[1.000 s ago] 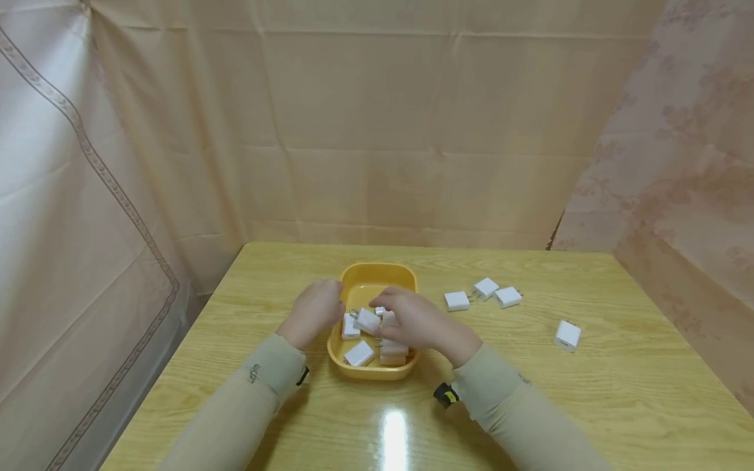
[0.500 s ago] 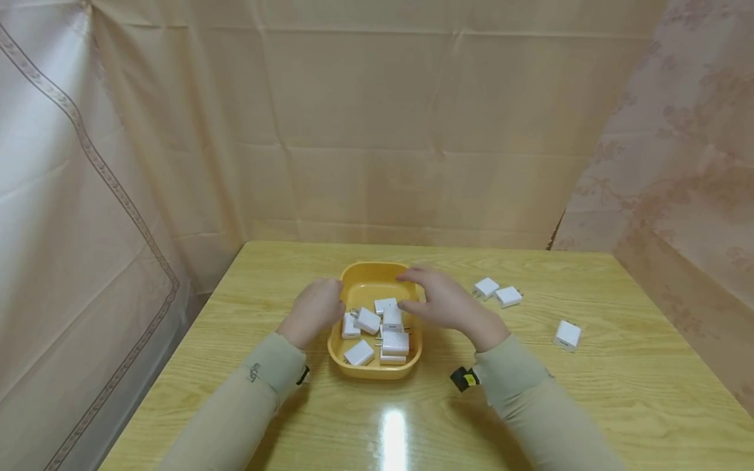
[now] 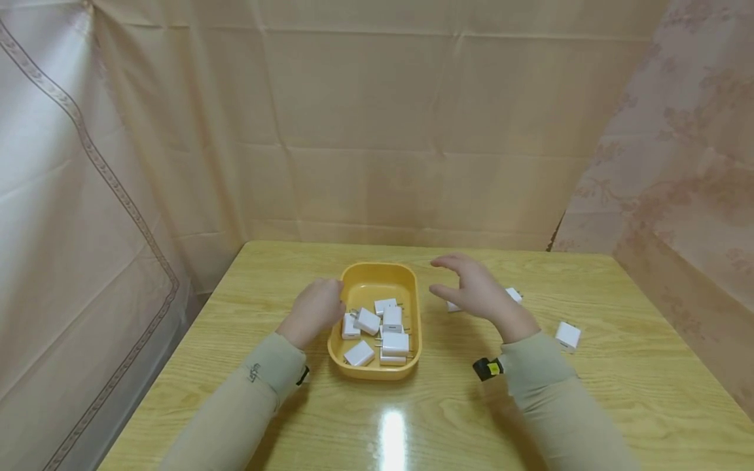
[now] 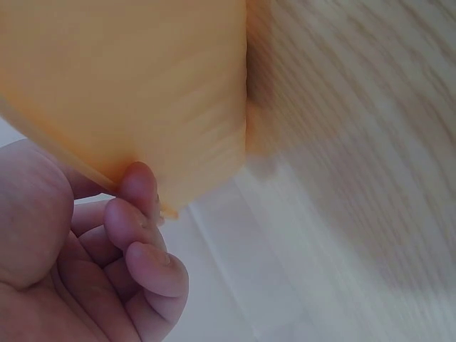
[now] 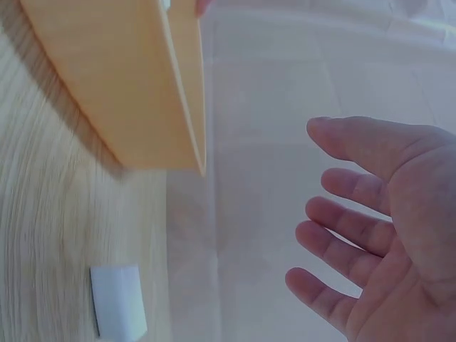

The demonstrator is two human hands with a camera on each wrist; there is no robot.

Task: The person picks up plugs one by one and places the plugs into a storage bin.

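Note:
My left hand point(image 3: 313, 313) pinches the left rim of a yellow plastic bin point(image 3: 417, 294). The left wrist view shows the thumb and curled fingers point(image 4: 139, 182) at that rim. Inside the bin lie several white USB charger plugs point(image 3: 368, 321), some stacked on others, prongs pointing various ways. To the bin's right, my right hand point(image 3: 480, 291) hovers over the table with fingers spread and nothing in them. Beneath it a charger plug point(image 3: 452, 306) peeks out, partly covered by the hand. Another charger plug point(image 3: 514, 295) shows just behind the wrist.
One more charger plug point(image 3: 568, 335) lies apart at the right on the wood-grain table point(image 3: 624, 392). Beige cloth point(image 3: 377, 131) hangs behind the table and along both sides. A strap with a black and yellow piece point(image 3: 487, 369) sits at the right wrist.
My right hand has come out of the bin and moved right, over the loose charger plugs, its fingers spread. The left hand and the bin stay in place.

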